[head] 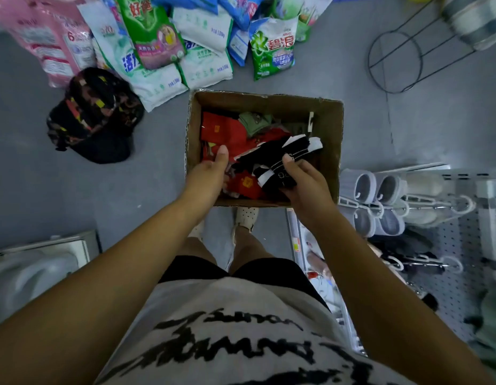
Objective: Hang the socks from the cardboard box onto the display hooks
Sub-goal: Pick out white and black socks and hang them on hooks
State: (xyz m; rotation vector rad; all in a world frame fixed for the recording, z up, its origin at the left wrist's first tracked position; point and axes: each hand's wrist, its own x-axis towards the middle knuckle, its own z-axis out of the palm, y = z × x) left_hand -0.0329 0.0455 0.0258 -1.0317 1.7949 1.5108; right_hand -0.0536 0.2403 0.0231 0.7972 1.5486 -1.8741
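While right hand [303, 187] fingers clamp the black socks [269, 156], display hooks [446, 207] lie to their right; left hand [210, 173] fingers are hidden.

Cardboard box [328, 140] was brown. Saw red socks [227, 129], olive-green socks [253, 122], black socks [280, 155] with white stripes. Backpack [94, 112] was black with red, yellow patches. Detergent bags [271, 48] were green, pink, white.

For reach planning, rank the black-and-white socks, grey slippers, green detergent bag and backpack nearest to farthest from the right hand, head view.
1. Black-and-white socks: in the right hand.
2. Grey slippers: close by, to its right.
3. Green detergent bag: ahead, beyond the box.
4. Backpack: far left, on floor.
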